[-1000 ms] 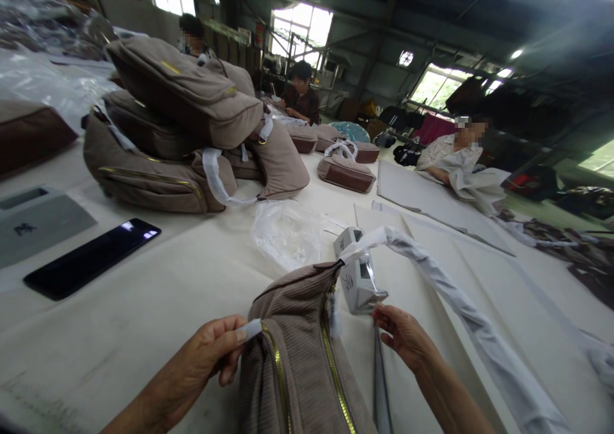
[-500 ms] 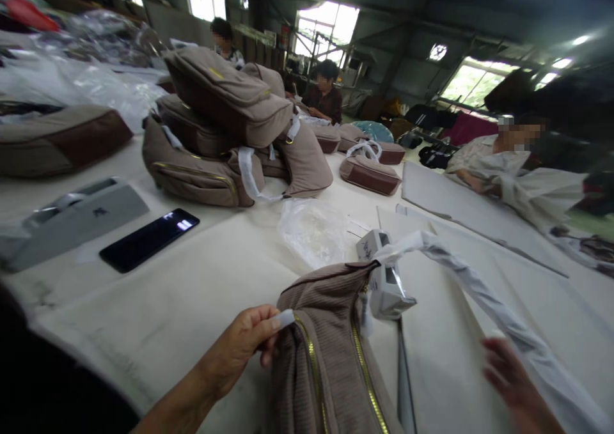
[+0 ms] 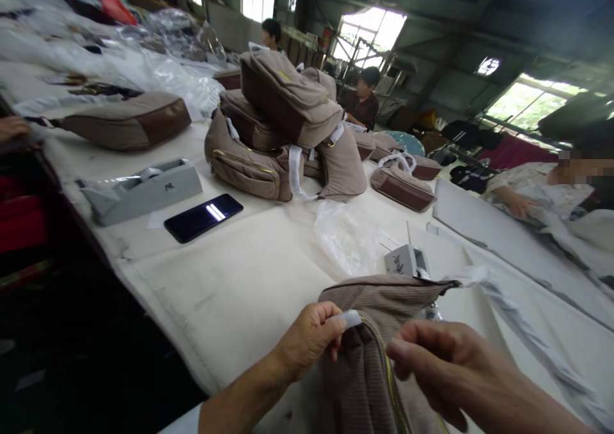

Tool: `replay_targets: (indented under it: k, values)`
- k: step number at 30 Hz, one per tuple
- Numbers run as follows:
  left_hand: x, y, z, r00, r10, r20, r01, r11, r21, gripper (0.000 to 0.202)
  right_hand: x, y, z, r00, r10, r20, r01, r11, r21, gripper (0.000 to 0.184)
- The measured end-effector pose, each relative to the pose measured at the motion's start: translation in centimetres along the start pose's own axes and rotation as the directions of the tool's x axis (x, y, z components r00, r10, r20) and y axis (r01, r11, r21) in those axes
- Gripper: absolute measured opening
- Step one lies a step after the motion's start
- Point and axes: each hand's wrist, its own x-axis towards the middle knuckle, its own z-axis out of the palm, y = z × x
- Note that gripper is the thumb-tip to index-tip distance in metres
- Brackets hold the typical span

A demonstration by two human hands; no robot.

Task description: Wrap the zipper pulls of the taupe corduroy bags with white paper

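Note:
A taupe ribbed bag (image 3: 355, 370) with gold zippers lies before me, its lower part cut off by the frame. My left hand (image 3: 314, 335) pinches a white-wrapped zipper pull (image 3: 352, 319) at the top end of the bag's front gold zipper (image 3: 391, 373). Just right of that zipper, over the bag, is my right hand (image 3: 446, 364), its thumb and index finger closed together; whatever is between them is hidden. A white-wrapped strap (image 3: 522, 325) runs from the bag's upper corner to the right, partly behind my right hand.
A grey tape dispenser (image 3: 403, 261) stands behind the bag, another tape dispenser (image 3: 144, 191) at left beside a phone (image 3: 204, 218). Clear plastic (image 3: 348, 236) lies in front of piled bags (image 3: 288, 127). Co-workers sit across the table; a person's hand (image 3: 14, 130) shows at far left.
My right hand has come in from the right to the front zipper. My left hand keeps its pinch on the pull. The view has swung left, so the scene sits farther right.

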Motion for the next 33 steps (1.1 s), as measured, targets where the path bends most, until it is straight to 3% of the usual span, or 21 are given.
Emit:
replay_targets:
  k: [2,5,15,23,29,33]
  values:
    - [0.0,0.1,0.1,1.0,-0.016,-0.005,0.016,1.0,-0.01,0.034,2.1,-1.1,2.4,0.993,0.008,0.118,-0.002,0.998,-0.057,0.045]
    - [0.1,0.0,0.0,0.999,-0.042,-0.008,0.041,0.999,-0.017,0.035,4.3,-0.9,4.2,0.996,0.002,0.094,0.007,0.995,-0.101,0.047]
    - [0.2,-0.6,-0.7,0.999,-0.028,0.034,0.029,1.0,-0.012,0.036,5.0,-1.1,4.5,0.995,0.099,-0.033,-0.104,0.97,-0.222,0.043]
    - [-0.3,-0.5,-0.4,0.999,0.018,0.05,-0.022,0.997,0.078,0.032,6.3,-0.4,4.4,0.977,0.168,-0.128,-0.203,0.917,-0.344,0.028]
    - [0.1,-0.9,0.1,1.0,0.007,0.022,-0.009,0.997,0.07,0.028,6.2,0.1,4.0,0.988,0.093,-0.123,-0.131,0.926,-0.355,0.031]
    - [0.2,-0.7,0.4,0.998,-0.066,0.004,0.067,0.995,-0.07,0.031,5.9,1.3,3.8,0.999,0.006,-0.039,-0.018,0.945,-0.327,0.029]
